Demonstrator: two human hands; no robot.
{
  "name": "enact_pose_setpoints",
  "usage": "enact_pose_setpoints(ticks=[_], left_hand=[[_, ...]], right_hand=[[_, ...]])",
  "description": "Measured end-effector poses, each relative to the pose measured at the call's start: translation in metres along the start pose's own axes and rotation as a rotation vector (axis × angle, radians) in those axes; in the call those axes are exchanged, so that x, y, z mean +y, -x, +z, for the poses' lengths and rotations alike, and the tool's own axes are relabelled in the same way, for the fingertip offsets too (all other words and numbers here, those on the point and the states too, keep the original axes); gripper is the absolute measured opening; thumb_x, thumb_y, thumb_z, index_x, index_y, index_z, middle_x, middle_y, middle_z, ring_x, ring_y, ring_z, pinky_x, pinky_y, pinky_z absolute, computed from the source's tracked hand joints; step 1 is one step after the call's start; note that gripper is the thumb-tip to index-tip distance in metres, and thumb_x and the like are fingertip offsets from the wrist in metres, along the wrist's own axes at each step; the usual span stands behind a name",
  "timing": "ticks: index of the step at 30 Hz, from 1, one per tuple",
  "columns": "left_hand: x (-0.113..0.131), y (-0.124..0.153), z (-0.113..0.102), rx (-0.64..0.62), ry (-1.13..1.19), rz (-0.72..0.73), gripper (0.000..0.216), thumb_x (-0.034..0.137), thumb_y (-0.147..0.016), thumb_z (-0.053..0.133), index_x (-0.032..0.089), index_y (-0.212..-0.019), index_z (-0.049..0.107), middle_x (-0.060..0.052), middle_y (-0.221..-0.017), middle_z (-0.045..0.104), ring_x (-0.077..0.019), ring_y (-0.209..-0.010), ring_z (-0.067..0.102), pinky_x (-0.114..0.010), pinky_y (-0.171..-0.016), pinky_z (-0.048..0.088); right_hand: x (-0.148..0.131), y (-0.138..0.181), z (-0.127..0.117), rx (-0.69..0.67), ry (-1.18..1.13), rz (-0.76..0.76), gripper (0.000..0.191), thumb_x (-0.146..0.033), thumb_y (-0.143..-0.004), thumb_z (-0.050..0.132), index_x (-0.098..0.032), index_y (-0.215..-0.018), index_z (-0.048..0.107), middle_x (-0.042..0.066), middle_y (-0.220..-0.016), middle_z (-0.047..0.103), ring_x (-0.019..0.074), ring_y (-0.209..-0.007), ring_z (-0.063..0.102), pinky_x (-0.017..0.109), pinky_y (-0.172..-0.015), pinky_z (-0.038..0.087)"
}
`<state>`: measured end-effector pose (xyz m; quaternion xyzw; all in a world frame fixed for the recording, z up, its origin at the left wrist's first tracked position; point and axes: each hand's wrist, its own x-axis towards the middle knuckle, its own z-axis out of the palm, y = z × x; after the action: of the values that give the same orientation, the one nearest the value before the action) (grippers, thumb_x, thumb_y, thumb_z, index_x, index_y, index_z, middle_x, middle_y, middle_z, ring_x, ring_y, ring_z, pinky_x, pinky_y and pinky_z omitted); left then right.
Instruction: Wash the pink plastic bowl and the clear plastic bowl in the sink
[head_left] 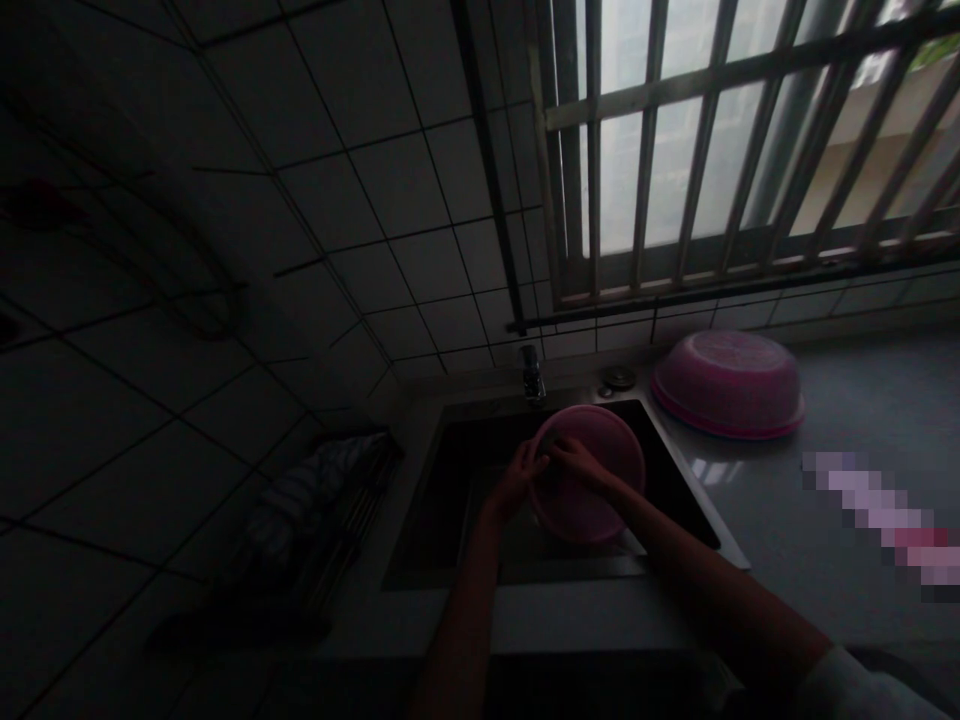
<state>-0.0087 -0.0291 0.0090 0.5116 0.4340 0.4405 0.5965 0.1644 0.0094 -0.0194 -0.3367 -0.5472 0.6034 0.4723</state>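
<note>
A round pink basin point(611, 450) is tilted inside the sink point(442, 470), its open side facing me. My left hand point(517, 478) is at the basin's left rim, with fingers bent around the edge. Inside the basin, close to that same rim, my right hand point(579, 463) has its fingers curled over a small dark patch near the left fingertips. Low light hides what the right fingers press on. Behind the basin stands a chrome faucet point(532, 375).
An upturned pink basin point(727, 385) sits on the counter right of the sink. A round dark drain cover point(619, 378) lies behind the sink. At left, a striped cloth point(300, 500) drapes over a dark rack. A barred window point(675, 150) is above; the far-right counter has a blurred-out patch.
</note>
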Motion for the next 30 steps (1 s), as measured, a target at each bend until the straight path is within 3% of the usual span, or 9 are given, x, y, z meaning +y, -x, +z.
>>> enact_pose_setpoints(ticks=[4, 6, 8, 10, 14, 16, 22, 25, 30], left_hand=[[-0.001, 0.002, -0.001, 0.045, 0.065, -0.021, 0.078, 0.064, -0.079, 0.083, 0.024, -0.141, 0.056, -0.013, -0.142, 0.066, -0.0344, -0.136, 0.061, -0.056, -0.121, 0.041], [-0.002, 0.0, -0.001, 0.052, 0.062, 0.002, 0.08, 0.067, -0.083, 0.078, 0.025, -0.147, 0.054, -0.013, -0.145, 0.065, -0.0338, -0.139, 0.059, -0.055, -0.123, 0.039], [-0.003, -0.002, 0.0, 0.018, 0.044, 0.032, 0.078, 0.068, -0.085, 0.076, 0.026, -0.148, 0.056, -0.013, -0.151, 0.063, -0.0347, -0.146, 0.053, -0.055, -0.126, 0.034], [-0.003, -0.003, 0.002, -0.011, 0.006, 0.063, 0.074, 0.068, -0.085, 0.075, 0.026, -0.145, 0.062, -0.012, -0.156, 0.059, -0.0358, -0.151, 0.046, -0.054, -0.129, 0.029], [0.0, -0.006, 0.004, 0.02, -0.099, 0.141, 0.074, 0.064, -0.083, 0.078, 0.024, -0.143, 0.062, -0.014, -0.159, 0.055, -0.0367, -0.153, 0.042, -0.053, -0.13, 0.024], [-0.002, -0.008, 0.003, 0.055, -0.12, 0.158, 0.078, 0.057, -0.079, 0.084, 0.024, -0.145, 0.059, -0.015, -0.158, 0.055, -0.0364, -0.151, 0.045, -0.053, -0.129, 0.028], [-0.016, -0.015, -0.002, 0.231, -0.185, 0.183, 0.097, 0.043, -0.06, 0.095, 0.025, -0.145, 0.053, -0.015, -0.156, 0.054, -0.0364, -0.146, 0.05, -0.052, -0.124, 0.034], [-0.019, -0.015, -0.002, 0.29, -0.243, 0.227, 0.09, 0.04, -0.061, 0.095, 0.025, -0.142, 0.057, -0.014, -0.154, 0.056, -0.0364, -0.146, 0.049, -0.051, -0.125, 0.033], [-0.017, -0.015, 0.004, 0.285, -0.31, 0.22, 0.085, 0.037, -0.063, 0.096, 0.027, -0.141, 0.062, -0.013, -0.155, 0.056, -0.037, -0.147, 0.048, -0.055, -0.126, 0.03]], right_hand=[[0.012, 0.007, 0.024, -0.198, -0.038, 0.085, 0.046, -0.057, -0.071, 0.083, -0.017, -0.092, 0.071, 0.005, -0.088, 0.073, 0.0177, -0.072, 0.061, 0.028, -0.065, 0.051], [0.012, 0.008, 0.027, -0.213, -0.042, 0.095, 0.047, -0.058, -0.072, 0.082, -0.017, -0.09, 0.07, 0.004, -0.085, 0.072, 0.0166, -0.07, 0.06, 0.028, -0.063, 0.05], [0.006, 0.006, 0.02, -0.13, -0.042, 0.085, 0.044, -0.058, -0.075, 0.079, -0.017, -0.09, 0.069, 0.004, -0.085, 0.071, 0.0163, -0.069, 0.06, 0.027, -0.063, 0.05], [-0.002, 0.0, 0.005, 0.037, -0.057, 0.047, 0.04, -0.056, -0.078, 0.073, -0.018, -0.09, 0.068, 0.004, -0.085, 0.071, 0.0165, -0.069, 0.06, 0.027, -0.063, 0.05], [-0.015, -0.01, -0.022, 0.286, -0.088, 0.019, 0.038, -0.056, -0.078, 0.067, -0.019, -0.086, 0.065, 0.002, -0.078, 0.068, 0.0161, -0.066, 0.057, 0.026, -0.059, 0.047], [-0.015, -0.01, -0.022, 0.29, -0.066, 0.008, 0.038, -0.056, -0.076, 0.068, -0.019, -0.086, 0.066, 0.002, -0.078, 0.069, 0.0167, -0.067, 0.058, 0.026, -0.059, 0.047], [-0.006, 0.002, 0.021, 0.031, 0.099, -0.036, 0.038, -0.052, -0.075, 0.075, -0.018, -0.093, 0.075, 0.008, -0.091, 0.077, 0.0239, -0.081, 0.068, 0.031, -0.069, 0.052], [-0.006, 0.002, 0.023, 0.133, 0.092, -0.013, 0.04, -0.053, -0.072, 0.074, -0.017, -0.09, 0.074, 0.008, -0.088, 0.076, 0.0244, -0.08, 0.067, 0.032, -0.071, 0.051], [-0.01, -0.01, -0.014, 0.439, -0.009, 0.076, 0.049, -0.063, -0.075, 0.065, -0.017, -0.089, 0.072, 0.004, -0.074, 0.067, 0.0204, -0.069, 0.058, 0.03, -0.064, 0.045]])
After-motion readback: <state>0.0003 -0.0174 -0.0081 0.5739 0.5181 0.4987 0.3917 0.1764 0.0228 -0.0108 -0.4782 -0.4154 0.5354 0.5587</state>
